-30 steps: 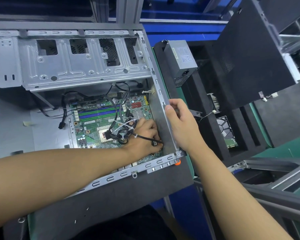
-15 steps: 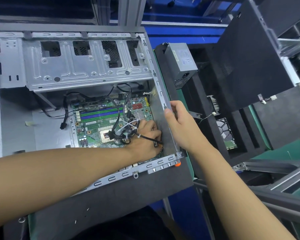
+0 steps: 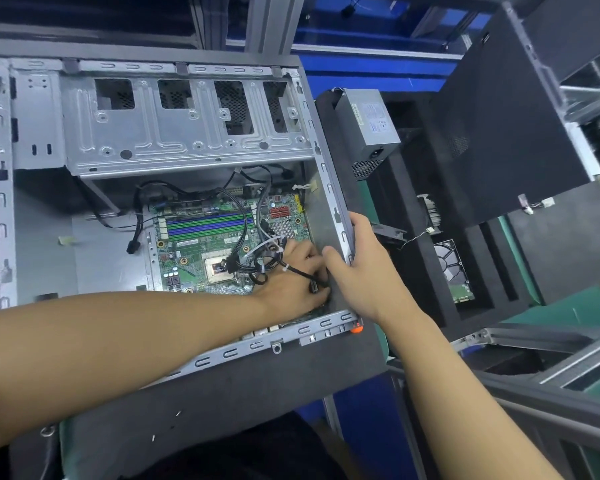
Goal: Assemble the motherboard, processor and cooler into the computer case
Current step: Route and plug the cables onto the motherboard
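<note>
The open grey computer case (image 3: 187,157) lies on its side with the green motherboard (image 3: 201,244) inside. The processor socket (image 3: 216,269) shows near the board's middle, under a bundle of black cables (image 3: 257,261). My left hand (image 3: 291,278) reaches into the case at the board's right edge, fingers curled around a black cable with a plug. My right hand (image 3: 361,268) grips the case's right side wall (image 3: 329,188), thumb inside, fingers over the rim. The cooler (image 3: 430,213) sits in a slot of the black foam tray.
A black foam tray (image 3: 413,271) to the right holds a grey power supply (image 3: 371,129) and a hard drive (image 3: 452,268). A black side panel (image 3: 499,133) leans at the upper right. Metal frame rails (image 3: 551,358) cross the lower right.
My right hand has slid down the case's side wall toward the near corner, closer to my left hand. My left hand stays at the board's right edge.
</note>
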A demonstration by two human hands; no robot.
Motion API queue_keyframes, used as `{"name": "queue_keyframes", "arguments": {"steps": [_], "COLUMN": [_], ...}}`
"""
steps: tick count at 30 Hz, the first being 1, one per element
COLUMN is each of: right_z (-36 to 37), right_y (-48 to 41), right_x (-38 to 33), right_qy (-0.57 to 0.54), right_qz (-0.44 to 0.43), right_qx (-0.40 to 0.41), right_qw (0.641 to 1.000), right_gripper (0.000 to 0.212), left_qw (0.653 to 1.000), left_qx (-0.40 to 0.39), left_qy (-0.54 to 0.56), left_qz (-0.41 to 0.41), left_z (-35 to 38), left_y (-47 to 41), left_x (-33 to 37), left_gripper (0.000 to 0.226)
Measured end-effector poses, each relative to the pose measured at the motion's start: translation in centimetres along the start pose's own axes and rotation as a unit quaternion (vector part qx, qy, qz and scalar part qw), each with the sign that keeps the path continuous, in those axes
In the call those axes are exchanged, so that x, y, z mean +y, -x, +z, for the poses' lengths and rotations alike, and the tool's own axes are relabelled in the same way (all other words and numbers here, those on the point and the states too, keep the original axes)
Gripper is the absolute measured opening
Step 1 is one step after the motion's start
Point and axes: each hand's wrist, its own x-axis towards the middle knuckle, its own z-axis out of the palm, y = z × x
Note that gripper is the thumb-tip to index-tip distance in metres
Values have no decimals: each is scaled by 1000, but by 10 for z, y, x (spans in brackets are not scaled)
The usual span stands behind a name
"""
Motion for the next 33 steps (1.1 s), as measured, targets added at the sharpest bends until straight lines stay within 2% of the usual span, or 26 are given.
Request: {"name": "queue_keyframes", "arguments": {"steps": [5, 9, 12, 15, 18, 24, 33], "right_z": [1, 1, 0, 1, 2, 1, 2], "right_y": [-1, -2, -2, -2, -4, -3, -4], "right_x": [2, 4, 5, 7, 8, 7, 11], "right_qy": [-3, -1, -2, -7, -11, -8, -6], "right_qz": [-1, -2, 0, 2, 4, 5, 7], "right_qx": [8, 3, -1, -3, -1, -3, 1], "right_qw": [1000, 1000, 1000, 1000, 1000, 1000, 1000], "right_gripper": [48, 51, 51, 48, 47, 43, 46], "left_qw": [999, 998, 999, 999, 998, 992, 982], "left_qx": [-19, -45, -49, -35, -15, -77, -106], "left_qy": [26, 28, 7, 5, 61, 75, 78], "left_qz": [3, -16, 0, -2, -4, -70, -139], "left_z": [-3, -3, -1, 1, 2, 7, 0], "left_y": [0, -1, 0, 1, 2, 1, -1], "left_x": [2, 3, 0, -3, -5, -7, 4], "left_gripper": [13, 17, 16, 20, 25, 18, 33]}}
